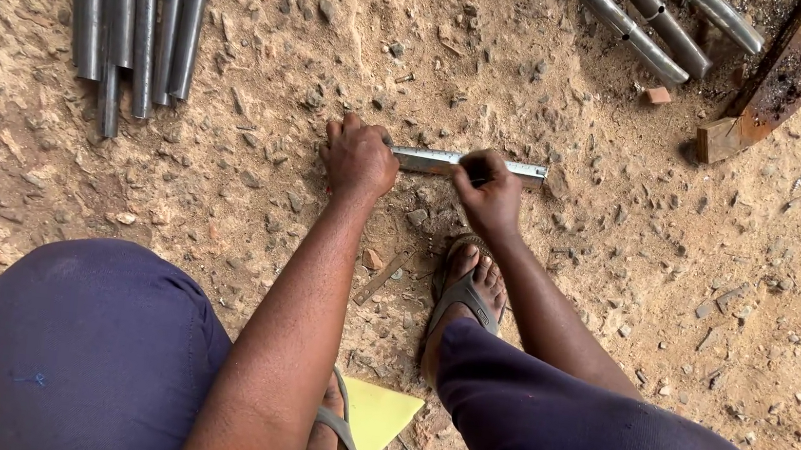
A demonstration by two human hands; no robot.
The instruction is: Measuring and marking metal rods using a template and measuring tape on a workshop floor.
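Steel is what both hands are on: a short, flat metal bar [470, 166] lies straight on the sandy, stony ground [608, 304], just ahead of the person's right sandalled foot [466, 290]. The left hand [360, 159] covers the bar's left end, fingers curled over and pressing down, so its grip is closed on the bar; this looks like a way to pin the piece flat and keep it from sliding on the loose grit. The right hand [490, 193] sits near the bar's middle, fingertips bunched tightly as if pinching a small marking tool against the metal (the tool itself is too small and shadowed to make out, so I cannot tell what it is). Pinned on one side and worked on the other, the bar lies steady for close work.

Both forearms reach forward and slightly inward from a low crouch, knees in dark blue trousers [95, 342] spread to either side; the left arm runs almost straight, the right bends at the wrist so the hand tips down onto the bar.

Further off, a bundle of grey metal tubes [137, 14] lies at the upper left, more tubes [655, 24] at the upper right beside a rusty curved metal piece [776, 85]. A yellow triangular sheet [380, 414] shows under the left foot.
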